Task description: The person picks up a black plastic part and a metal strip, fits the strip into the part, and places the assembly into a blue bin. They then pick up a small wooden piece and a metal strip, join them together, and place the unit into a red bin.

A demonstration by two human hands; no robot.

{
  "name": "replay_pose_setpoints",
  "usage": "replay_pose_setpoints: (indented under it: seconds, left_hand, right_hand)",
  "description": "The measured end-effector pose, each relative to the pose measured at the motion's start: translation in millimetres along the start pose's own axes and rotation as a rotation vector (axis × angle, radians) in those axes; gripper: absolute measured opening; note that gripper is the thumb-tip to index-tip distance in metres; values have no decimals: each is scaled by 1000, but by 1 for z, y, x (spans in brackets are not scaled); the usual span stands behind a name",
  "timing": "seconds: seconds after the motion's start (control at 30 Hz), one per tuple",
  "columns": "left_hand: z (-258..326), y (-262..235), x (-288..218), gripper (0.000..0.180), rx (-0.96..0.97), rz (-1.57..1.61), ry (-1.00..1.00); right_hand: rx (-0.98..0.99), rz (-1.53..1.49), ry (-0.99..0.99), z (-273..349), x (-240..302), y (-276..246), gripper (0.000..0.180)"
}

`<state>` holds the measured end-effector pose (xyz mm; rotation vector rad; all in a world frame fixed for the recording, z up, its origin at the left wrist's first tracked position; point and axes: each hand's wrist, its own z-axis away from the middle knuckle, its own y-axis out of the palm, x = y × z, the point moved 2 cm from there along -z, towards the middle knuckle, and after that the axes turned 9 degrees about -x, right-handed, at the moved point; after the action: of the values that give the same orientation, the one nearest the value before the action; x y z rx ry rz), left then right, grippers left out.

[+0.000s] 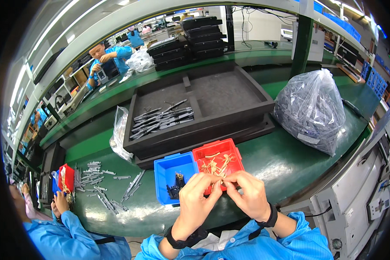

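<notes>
My left hand (198, 196) and my right hand (249, 196) meet fingertip to fingertip over the near edge of a red bin (240, 161). Both are closed in a pinch on something tiny, mostly hidden by the fingers. Thin gold-coloured metal pieces (216, 164) lie loose in that bin. Against its left side stands a blue bin (162, 165), holding small black parts (176, 187) with gold-coloured ends. My left hand covers part of the blue bin's right side. A black band circles each wrist.
Behind the bins a black divided tray (232, 92) holds several grey strips (164, 120). More grey strips (93, 175) lie scattered on the green table (141, 216). A full clear bag (310, 110) stands at right. Co-workers sit at left (80, 229) and across (121, 54).
</notes>
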<state>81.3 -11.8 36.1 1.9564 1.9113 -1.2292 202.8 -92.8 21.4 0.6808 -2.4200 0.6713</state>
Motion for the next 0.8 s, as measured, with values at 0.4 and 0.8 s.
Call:
replay_pose_setpoints:
  seconds: [0.4,0.8]
  left_hand:
    - [-30,-3,20,27,-96,-289,119]
    - [-5,-19,-4,10,106,-168,77]
  right_hand:
    - [445,-349,483,-19,-15,-26,13]
    - [333,-19,-5,-26,-1,-7,8]
